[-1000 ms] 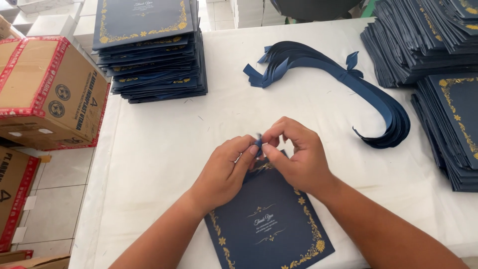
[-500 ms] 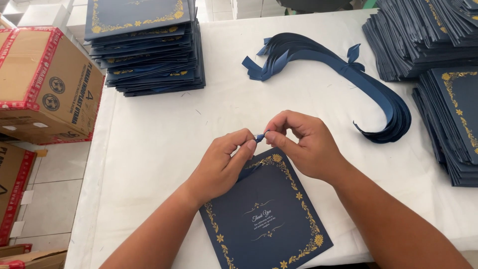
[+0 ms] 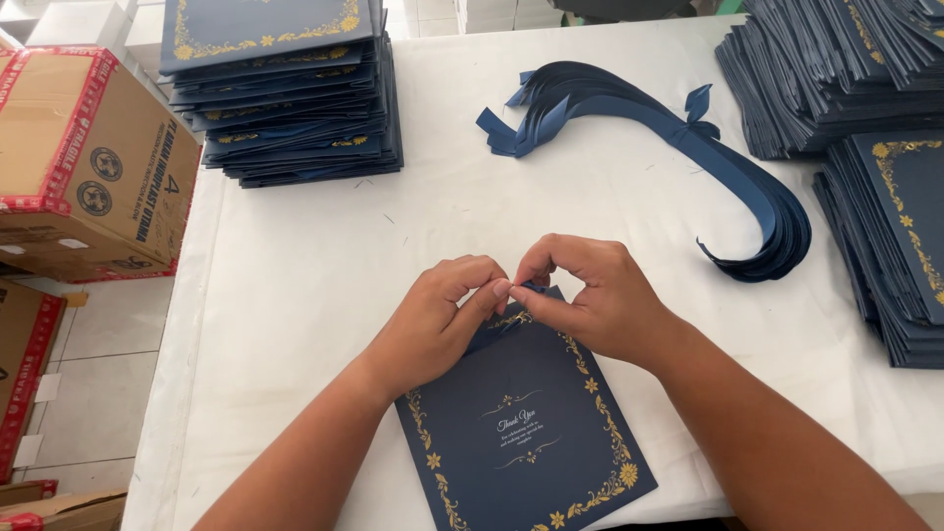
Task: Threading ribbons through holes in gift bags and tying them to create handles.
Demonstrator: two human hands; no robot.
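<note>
Navy card with gold floral border lies flat on the white surface, directly under and just behind my fingers, its top edge meeting them so both hands can work at that edge without lifting it. My left hand and right hand meet above that top edge, thumbs and forefingers pinched closed on a small piece of dark blue ribbon; the other fingers curl in, out of the way. Only a scrap of ribbon shows between the fingertips, so I cannot tell whether it is knotted. Wrists rest low, which I judge steadies the pinch. Ahead and to the right of my fingers, a bundle of blue ribbon strips curves within reach. A stack of matching cards sits ahead-left; further stacks sit far right. Cardboard boxes stand beyond the surface's left edge.
</note>
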